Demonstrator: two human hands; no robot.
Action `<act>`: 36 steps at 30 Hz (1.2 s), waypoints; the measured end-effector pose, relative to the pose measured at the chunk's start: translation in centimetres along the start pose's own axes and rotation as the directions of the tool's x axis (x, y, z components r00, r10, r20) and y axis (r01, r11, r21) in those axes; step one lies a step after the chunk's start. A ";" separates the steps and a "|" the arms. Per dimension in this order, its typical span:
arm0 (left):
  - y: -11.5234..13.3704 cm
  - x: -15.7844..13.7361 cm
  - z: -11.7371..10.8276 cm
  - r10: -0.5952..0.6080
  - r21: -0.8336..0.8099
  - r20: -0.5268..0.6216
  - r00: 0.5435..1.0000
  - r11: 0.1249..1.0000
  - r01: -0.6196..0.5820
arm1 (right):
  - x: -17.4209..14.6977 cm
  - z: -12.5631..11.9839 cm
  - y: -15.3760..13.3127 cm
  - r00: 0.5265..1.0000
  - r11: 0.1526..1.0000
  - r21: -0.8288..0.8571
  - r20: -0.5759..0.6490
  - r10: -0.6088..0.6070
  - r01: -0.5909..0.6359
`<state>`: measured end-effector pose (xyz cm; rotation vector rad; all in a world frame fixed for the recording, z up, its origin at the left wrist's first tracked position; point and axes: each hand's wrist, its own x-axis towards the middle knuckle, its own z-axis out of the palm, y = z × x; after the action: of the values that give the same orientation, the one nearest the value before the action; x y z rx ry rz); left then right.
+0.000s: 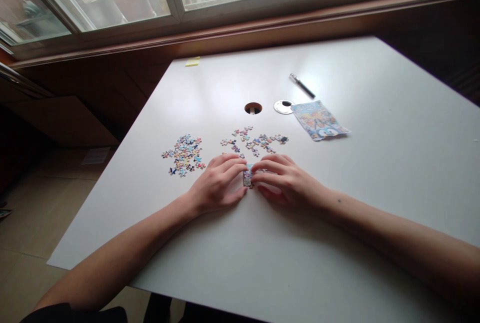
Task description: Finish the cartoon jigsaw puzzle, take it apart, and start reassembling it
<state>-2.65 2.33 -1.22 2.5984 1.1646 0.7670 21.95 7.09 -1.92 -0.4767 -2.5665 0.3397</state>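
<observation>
A small joined section of jigsaw puzzle [247,177] lies flat on the white table between my hands. My left hand [223,180] has its curved fingers and thumb closed about the section's left edge. From the other side, my right hand [279,178] bends its fingers over the right part, covering much of it. Whether a separate piece sits under those fingertips is hidden. Just beyond my hands are scattered loose jigsaw pieces [264,141]. A denser pile of jigsaw pieces [186,153] lies to the left of my left hand.
A creased printed picture sheet [318,120] lies at the right, beyond my right hand. Behind it rests a dark pen [302,86]. A round cable hole [253,108] has its metal ring cover [284,107] beside it. A yellow sticky note [192,62] is near the far edge.
</observation>
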 end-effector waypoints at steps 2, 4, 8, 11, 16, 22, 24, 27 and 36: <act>0.0 0.0 0.0 0.000 0.002 0.010 1.000 1.000 -0.001 | 0.0 0.0 0.0 1.000 1.000 -0.012 -0.001 -0.010 0.010; 0.0 0.0 0.0 0.000 0.000 0.007 1.000 1.000 0.000 | 0.0 -0.1 -0.1 1.000 0.999 -0.031 0.006 -0.020 0.021; 0.1 0.1 0.1 -0.003 -0.007 0.007 1.000 1.000 0.003 | 0.2 -0.5 -0.2 0.998 0.997 -0.058 0.048 -0.039 0.041; 0.1 0.2 0.0 0.000 -0.014 0.005 1.000 1.000 0.000 | 0.3 -0.7 -0.2 0.996 0.997 -0.052 0.075 -0.056 0.061; 0.2 0.2 -0.1 0.023 0.004 0.003 1.000 1.000 -0.023 | 0.4 -0.6 -0.3 0.996 0.997 -0.044 0.068 -0.058 0.061; 0.3 0.1 0.1 0.067 0.070 0.002 0.998 0.995 -0.067 | 0.3 -0.4 -0.2 0.996 0.995 -0.068 0.063 -0.070 0.074; 0.3 0.0 0.1 0.082 0.094 0.003 0.997 0.992 -0.082 | 0.3 -0.3 -0.2 0.995 0.995 -0.071 0.064 -0.072 0.076; 0.3 0.0 0.1 0.093 0.126 -0.001 0.996 0.988 -0.092 | 0.2 -0.2 -0.1 0.995 0.995 -0.066 0.063 -0.076 0.080; 0.7 0.2 0.0 0.099 0.112 -0.011 0.995 0.989 -0.097 | 0.1 -0.2 -0.1 0.995 0.994 -0.073 0.069 -0.075 0.080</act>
<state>-2.14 2.02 -0.88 2.7642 1.1215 0.7655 21.94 7.07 -1.67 -0.3972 -2.6617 0.2352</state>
